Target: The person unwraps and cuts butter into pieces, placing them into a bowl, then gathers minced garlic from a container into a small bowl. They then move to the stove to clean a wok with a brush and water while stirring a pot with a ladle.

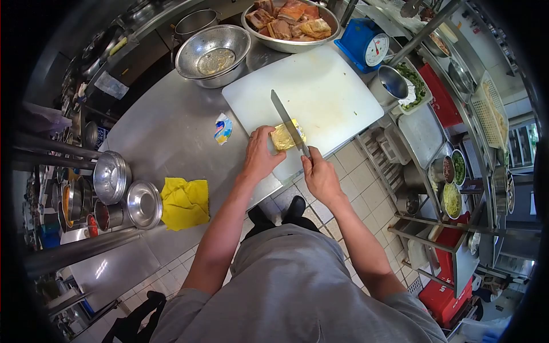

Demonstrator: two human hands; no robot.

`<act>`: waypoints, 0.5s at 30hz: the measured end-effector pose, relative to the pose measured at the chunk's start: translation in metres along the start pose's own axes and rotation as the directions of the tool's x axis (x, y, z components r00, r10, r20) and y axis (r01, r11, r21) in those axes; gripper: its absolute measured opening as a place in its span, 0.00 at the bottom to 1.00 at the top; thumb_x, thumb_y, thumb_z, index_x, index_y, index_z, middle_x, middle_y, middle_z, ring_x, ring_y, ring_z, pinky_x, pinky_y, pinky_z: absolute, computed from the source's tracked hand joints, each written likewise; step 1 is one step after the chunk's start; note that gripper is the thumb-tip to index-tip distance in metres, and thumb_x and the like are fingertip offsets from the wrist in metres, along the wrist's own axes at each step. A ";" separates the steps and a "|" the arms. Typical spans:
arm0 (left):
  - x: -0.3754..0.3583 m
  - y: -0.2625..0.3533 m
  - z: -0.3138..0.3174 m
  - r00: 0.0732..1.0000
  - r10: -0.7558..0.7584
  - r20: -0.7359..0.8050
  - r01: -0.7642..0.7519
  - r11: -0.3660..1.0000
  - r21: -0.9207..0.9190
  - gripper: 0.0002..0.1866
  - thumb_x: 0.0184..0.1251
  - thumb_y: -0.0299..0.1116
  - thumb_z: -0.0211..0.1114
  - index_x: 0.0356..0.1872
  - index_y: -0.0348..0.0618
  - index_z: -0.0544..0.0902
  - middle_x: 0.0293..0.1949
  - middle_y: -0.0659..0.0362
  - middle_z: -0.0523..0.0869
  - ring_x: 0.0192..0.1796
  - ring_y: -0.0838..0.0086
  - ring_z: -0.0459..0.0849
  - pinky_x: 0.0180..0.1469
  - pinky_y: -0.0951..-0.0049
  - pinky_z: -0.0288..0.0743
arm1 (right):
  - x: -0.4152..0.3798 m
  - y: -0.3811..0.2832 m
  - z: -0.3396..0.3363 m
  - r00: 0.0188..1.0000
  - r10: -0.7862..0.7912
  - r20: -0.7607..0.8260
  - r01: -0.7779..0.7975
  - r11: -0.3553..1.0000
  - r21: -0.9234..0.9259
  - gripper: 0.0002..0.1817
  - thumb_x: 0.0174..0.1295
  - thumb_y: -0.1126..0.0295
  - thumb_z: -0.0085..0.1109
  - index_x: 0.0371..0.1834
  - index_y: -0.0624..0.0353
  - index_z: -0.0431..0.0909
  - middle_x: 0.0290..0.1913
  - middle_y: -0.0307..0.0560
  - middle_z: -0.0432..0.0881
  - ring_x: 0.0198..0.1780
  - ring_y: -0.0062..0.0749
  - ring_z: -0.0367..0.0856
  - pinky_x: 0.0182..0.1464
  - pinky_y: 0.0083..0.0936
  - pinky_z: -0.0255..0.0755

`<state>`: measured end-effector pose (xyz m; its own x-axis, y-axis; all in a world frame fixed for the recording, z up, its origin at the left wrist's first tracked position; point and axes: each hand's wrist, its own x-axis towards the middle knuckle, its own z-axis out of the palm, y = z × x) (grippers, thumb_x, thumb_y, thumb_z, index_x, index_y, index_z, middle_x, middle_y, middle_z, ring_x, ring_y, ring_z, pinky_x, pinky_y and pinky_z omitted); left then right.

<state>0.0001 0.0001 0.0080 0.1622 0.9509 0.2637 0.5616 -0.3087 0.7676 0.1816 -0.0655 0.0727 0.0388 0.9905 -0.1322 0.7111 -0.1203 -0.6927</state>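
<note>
On the white cutting board [326, 86], near its front edge, lies a small block in gold foil [282, 139]. My left hand [262, 153] curves around the block's left side, thumb and fingers touching it. My right hand [321, 174] is wrapped round the handle of a long knife [283, 112]. The blade lies across the foil block and points away to the upper left. Whether the edge has cut into the block cannot be made out. A torn blue and white wrapper [223, 128] rests on the steel table [171, 126], left of the board.
Behind the board stand a steel colander [214, 54], a bowl of meat chunks [291, 43] and a blue scale [360, 44]. A yellow cloth [185, 203] and stacked metal bowls [143, 204] are at the left. Shelves with food containers [451, 200] line the right.
</note>
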 end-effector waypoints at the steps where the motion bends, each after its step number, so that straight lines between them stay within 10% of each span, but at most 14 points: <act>1: 0.000 0.000 0.000 1.000 -0.012 0.003 0.012 1.000 0.005 0.32 0.47 0.28 0.75 0.56 0.40 0.72 0.55 0.48 0.79 0.60 0.53 0.77 0.64 0.57 0.71 | 0.001 0.001 -0.001 1.000 -0.015 -0.002 0.015 1.000 0.011 0.19 0.75 0.59 0.49 0.61 0.59 0.71 0.31 0.67 0.85 0.38 0.71 0.83 0.43 0.58 0.77; 15: -0.001 0.009 -0.003 1.000 -0.001 0.027 -0.001 0.999 0.044 0.33 0.47 0.29 0.75 0.57 0.41 0.72 0.53 0.48 0.79 0.59 0.53 0.77 0.62 0.57 0.72 | 0.000 0.000 -0.005 0.999 -0.029 0.028 0.029 1.000 -0.011 0.17 0.73 0.61 0.51 0.56 0.63 0.72 0.33 0.69 0.84 0.40 0.70 0.83 0.44 0.57 0.76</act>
<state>0.0027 -0.0041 0.0163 0.1836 0.9513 0.2475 0.5968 -0.3080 0.7409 0.1853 -0.0647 0.0761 -0.0015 0.9912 -0.1325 0.7199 -0.0909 -0.6881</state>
